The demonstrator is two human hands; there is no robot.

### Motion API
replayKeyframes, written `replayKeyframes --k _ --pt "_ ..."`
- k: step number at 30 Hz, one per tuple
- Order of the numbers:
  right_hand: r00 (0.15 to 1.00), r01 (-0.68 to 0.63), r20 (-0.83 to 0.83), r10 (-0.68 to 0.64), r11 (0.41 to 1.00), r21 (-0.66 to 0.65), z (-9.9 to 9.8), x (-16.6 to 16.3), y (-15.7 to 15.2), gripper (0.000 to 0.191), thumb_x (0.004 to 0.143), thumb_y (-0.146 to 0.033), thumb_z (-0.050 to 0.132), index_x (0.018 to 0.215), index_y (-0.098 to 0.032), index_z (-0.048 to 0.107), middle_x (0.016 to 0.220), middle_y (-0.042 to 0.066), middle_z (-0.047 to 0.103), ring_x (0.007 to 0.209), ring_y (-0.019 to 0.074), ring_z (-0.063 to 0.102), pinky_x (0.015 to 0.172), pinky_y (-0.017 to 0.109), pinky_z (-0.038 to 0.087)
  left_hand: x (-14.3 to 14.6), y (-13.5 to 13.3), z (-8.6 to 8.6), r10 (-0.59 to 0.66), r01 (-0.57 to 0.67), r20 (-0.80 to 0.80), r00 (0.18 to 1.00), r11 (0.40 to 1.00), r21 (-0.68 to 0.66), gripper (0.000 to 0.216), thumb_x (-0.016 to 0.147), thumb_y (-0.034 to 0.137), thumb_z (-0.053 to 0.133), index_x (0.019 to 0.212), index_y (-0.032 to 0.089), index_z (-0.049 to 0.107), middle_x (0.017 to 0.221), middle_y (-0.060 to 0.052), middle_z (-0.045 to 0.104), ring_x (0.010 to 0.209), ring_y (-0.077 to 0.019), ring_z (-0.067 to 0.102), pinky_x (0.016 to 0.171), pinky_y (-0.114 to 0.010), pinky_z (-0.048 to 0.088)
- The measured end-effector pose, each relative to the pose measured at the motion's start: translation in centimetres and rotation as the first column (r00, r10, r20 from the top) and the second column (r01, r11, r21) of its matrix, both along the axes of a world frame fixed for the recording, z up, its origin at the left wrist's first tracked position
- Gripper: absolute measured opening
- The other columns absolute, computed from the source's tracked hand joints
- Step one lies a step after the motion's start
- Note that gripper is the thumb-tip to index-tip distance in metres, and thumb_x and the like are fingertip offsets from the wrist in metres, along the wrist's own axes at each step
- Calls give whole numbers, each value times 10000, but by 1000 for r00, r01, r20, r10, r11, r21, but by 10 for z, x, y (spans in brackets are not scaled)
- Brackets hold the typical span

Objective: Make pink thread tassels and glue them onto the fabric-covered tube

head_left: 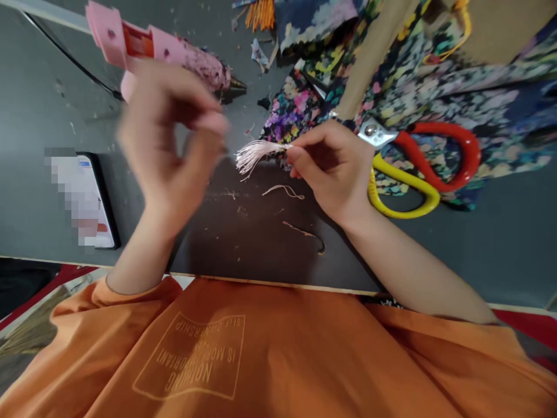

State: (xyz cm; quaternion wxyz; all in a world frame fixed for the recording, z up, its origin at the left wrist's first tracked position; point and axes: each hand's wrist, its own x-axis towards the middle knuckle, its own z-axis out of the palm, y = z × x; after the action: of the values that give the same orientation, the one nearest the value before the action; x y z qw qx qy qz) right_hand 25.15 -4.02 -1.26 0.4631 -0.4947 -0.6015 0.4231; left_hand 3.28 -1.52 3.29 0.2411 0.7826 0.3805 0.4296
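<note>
My right hand point(331, 168) is closed in a pinch on the bound end of a small pale pink tassel point(255, 155), whose fringe fans out to the left. My left hand point(167, 145) hovers just left of the fringe, raised above the table. Its fingers are curled and smeared by motion, so what they hold, if anything, does not show. Both hands are over a dark mat point(261, 232). A loose pink thread point(282, 190) lies on the mat below the tassel.
A pink glue gun point(174, 49) with a black cable lies beyond my left hand. Red-and-yellow scissors point(418, 168) rest on floral fabric point(435, 81) at right. A phone point(87, 200) lies at left. Orange tassels point(261, 11) and scraps sit at the far edge.
</note>
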Motion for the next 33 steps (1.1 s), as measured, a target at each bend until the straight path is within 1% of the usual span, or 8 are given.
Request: replayKeyframes --k 1,2,4,5,13,20,26,33 --pt "1000 0 1 0 1000 -2 1 0 0 254 884 -450 620 787 -216 614 665 -37 576 529 70 533 499 227 479 15 -1 -1 20 -19 -126 992 1000 11 113 933 287 571 1012 206 582 923 -32 570 848 -123 510 707 -313 401" --pt "1000 1 2 -1 1000 -3 2 -1 0 264 880 -462 620 783 -216 614 660 -37 578 526 70 532 494 227 476 26 -1 -5 18 -5 -244 970 998 56 166 875 329 649 973 209 589 900 -34 607 860 -153 534 692 -326 405" --pt "1000 3 9 -3 1000 -6 4 -1 0 288 876 -485 616 773 -216 616 651 -36 581 525 70 534 481 223 468 40 -2 -14 114 -25 -335 935 966 257 252 849 428 649 976 221 586 905 -47 629 837 -187 556 718 -370 416" --pt "1000 4 14 -4 1000 -10 5 -1 0 296 875 -492 613 769 -216 617 647 -35 582 525 70 537 474 221 464 42 -3 -20 153 -57 -346 926 960 274 249 864 450 622 976 231 584 902 -43 621 844 -191 564 746 -384 422" --pt "1000 12 0 -12 1000 -6 4 -1 1 261 876 -441 633 750 -213 619 652 -38 590 531 69 560 478 221 487 39 -1 -43 178 -143 -320 931 981 129 314 887 543 552 929 235 599 851 -45 569 866 -203 565 829 -426 439" --pt "1000 -2 -31 2 1000 6 -2 0 2 224 869 -427 650 764 -232 618 643 -42 599 540 72 572 479 230 483 37 2 -47 173 -115 -292 941 972 207 283 899 504 562 907 226 611 825 -36 538 822 -183 540 806 -395 401" --pt "1000 -6 -19 6 1000 -4 -1 0 0 215 874 -415 648 774 -226 623 667 -43 624 585 89 612 567 258 565 39 3 -43 224 -102 -264 938 907 408 115 878 361 611 878 246 608 760 -12 552 729 -160 514 679 -358 341" --pt "1000 16 14 -16 1000 7 3 -1 0 261 870 -433 646 732 -219 588 623 -52 588 514 71 554 556 248 571 37 0 -46 193 -95 -272 943 937 336 128 916 371 561 880 260 613 763 -11 495 774 -166 522 751 -376 364"
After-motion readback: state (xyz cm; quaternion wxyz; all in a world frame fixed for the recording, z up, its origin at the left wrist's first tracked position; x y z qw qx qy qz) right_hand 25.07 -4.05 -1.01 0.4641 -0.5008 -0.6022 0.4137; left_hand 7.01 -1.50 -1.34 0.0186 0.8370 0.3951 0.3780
